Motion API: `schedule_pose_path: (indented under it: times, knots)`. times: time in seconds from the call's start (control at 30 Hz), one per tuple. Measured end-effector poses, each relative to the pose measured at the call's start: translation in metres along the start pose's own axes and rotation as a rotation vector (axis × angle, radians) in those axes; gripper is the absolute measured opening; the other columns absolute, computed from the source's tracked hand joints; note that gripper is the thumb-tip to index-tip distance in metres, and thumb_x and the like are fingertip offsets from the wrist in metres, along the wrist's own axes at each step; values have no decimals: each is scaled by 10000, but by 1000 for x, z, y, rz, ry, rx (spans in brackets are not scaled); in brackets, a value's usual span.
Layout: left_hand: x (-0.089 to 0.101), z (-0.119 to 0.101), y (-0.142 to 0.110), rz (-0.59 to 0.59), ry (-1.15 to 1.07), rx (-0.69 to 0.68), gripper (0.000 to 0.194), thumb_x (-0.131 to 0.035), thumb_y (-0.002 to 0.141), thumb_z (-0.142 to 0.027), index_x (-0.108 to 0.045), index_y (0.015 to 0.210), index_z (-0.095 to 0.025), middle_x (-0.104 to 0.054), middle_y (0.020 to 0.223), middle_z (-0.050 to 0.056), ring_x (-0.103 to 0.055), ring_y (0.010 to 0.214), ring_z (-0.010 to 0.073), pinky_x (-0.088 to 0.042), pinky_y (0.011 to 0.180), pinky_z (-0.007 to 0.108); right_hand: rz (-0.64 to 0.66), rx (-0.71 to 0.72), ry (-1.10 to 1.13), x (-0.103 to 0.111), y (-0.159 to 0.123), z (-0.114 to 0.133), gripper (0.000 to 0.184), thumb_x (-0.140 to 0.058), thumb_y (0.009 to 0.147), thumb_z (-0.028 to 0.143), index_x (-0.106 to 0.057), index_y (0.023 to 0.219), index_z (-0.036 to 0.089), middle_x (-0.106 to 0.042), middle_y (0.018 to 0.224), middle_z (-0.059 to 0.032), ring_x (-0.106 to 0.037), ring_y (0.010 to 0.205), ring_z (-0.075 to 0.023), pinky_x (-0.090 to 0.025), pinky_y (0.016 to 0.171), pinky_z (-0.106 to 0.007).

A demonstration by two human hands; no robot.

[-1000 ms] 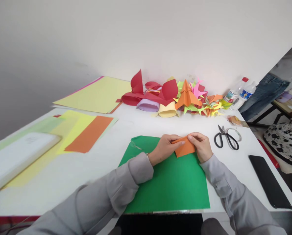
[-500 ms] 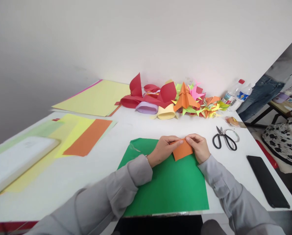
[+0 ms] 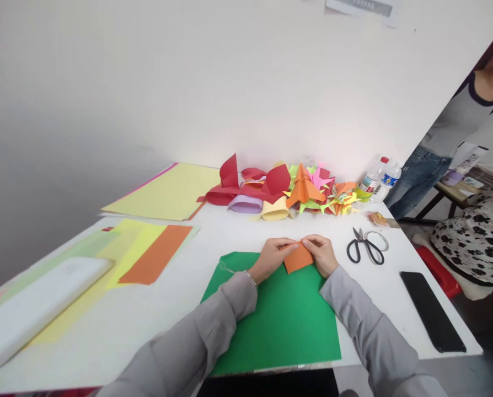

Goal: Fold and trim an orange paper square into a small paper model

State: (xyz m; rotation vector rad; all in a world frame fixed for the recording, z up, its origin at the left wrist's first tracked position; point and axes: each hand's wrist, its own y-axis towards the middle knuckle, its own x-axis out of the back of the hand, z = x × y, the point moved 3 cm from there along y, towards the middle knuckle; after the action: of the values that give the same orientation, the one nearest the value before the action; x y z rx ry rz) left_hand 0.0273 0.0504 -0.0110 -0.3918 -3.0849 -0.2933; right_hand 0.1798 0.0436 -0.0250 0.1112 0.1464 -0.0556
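Observation:
A small square of orange paper [image 3: 298, 259] is pinched along its far edge by both hands. My left hand [image 3: 273, 257] grips its upper left corner, thumb on the near face and fingers behind. My right hand [image 3: 321, 254] pinches the upper right, its thumb close to the left one. Beneath them lies a large green sheet [image 3: 288, 325], reaching to the table's near edge. Whether the orange paper touches the green sheet I cannot tell. The fingertips behind the paper are partly hidden.
Black-handled scissors [image 3: 365, 248] and a black phone [image 3: 432, 311] lie right. Folded paper shapes [image 3: 304, 190] and bottles [image 3: 381, 179] stand by the wall. Orange strips [image 3: 157, 256], yellow sheets [image 3: 167, 190] and a white box-like object [image 3: 48, 309] are left. A person [image 3: 440, 132] stands beyond.
The camera view has tilted up and shifted right, showing more wall and the standing person. Both hands still pinch the orange paper, with little change in their hold.

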Motion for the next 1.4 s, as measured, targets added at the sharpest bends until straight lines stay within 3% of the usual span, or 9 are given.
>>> schedule_pose_path:
  times: [0.3, 0.5, 0.63, 0.8, 0.97, 1.4]
  knots:
    - [-11, 6, 10, -273, -166, 75, 287, -781, 577, -355, -740, 758, -136, -738, 796, 84, -647, 772, 215, -503, 747, 330, -104, -15, 163, 0, 19, -6, 235, -794, 553, 358, -716, 691, 185, -693, 687, 8, -591, 663, -141, -472, 709, -289]
    - [-26, 14, 22, -324, -202, 60, 324, -769, 596, -378, -729, 781, -114, -735, 812, 100, -649, 792, 207, -503, 765, 320, -145, -48, 259, 1, 25, -6, 274, -798, 534, 377, -701, 685, 169, -679, 626, 10, -573, 588, -131, -465, 635, -283]
    - [-25, 21, 31, -317, -198, 50, 333, -769, 598, -383, -730, 796, -118, -733, 822, 99, -646, 791, 209, -507, 750, 319, -159, -52, 289, 2, 32, -8, 261, -807, 520, 363, -693, 653, 169, -665, 598, 17, -556, 570, -125, -452, 612, -273]
    - [-6, 22, 34, -267, -162, 46, 312, -811, 520, -349, -746, 740, -137, -734, 762, 82, -647, 759, 222, -512, 720, 323, -131, -49, 270, -3, 38, -13, 224, -803, 542, 347, -715, 647, 170, -678, 624, 5, -558, 591, -130, -441, 626, -273]
    - [4, 20, 30, -287, -153, 56, 265, -794, 537, -352, -747, 706, -153, -736, 734, 68, -645, 721, 211, -517, 702, 323, -124, -39, 233, -8, 36, -14, 185, -796, 571, 334, -730, 668, 191, -693, 656, 4, -571, 625, -142, -441, 660, -283]
    - [-20, 17, 31, -212, -189, 99, 194, -765, 577, -294, -738, 706, -152, -735, 737, 64, -655, 717, 207, -520, 681, 304, -207, -77, 209, 7, 26, -12, 212, -814, 540, 338, -718, 657, 189, -692, 637, -1, -579, 587, -142, -455, 613, -288]
